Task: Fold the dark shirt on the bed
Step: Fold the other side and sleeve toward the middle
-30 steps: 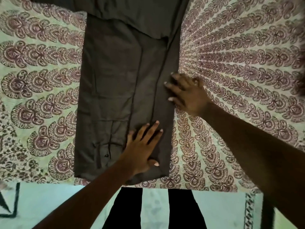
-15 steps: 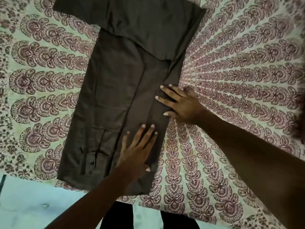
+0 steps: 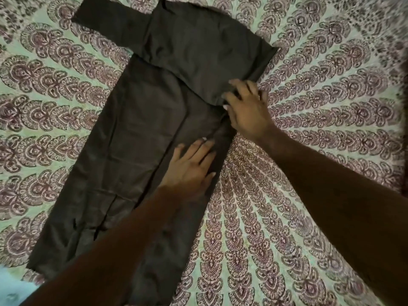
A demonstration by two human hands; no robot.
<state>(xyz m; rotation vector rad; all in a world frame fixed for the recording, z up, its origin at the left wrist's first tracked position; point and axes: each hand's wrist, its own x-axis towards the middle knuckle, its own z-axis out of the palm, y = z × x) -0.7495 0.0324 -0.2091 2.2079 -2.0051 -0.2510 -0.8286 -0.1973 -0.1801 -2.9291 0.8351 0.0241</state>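
Both hands have moved up the dark shirt (image 3: 150,129) toward its folded-over sleeve. The left hand (image 3: 189,166) lies flat with fingers spread, pressing the shirt's folded right edge. The right hand (image 3: 247,109) rests on the sleeve's lower corner with fingers bent; blur leaves it unclear whether they pinch cloth. The shirt lies lengthwise, partly folded, on the patterned bed (image 3: 320,120).

Dark shirt (image 3: 141,133); green-maroon paisley bedspread (image 3: 331,107).

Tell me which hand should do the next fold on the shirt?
Probably the right hand: it touches the folded sleeve, while the left hand lies flat lower on the shirt, pinning the fold.
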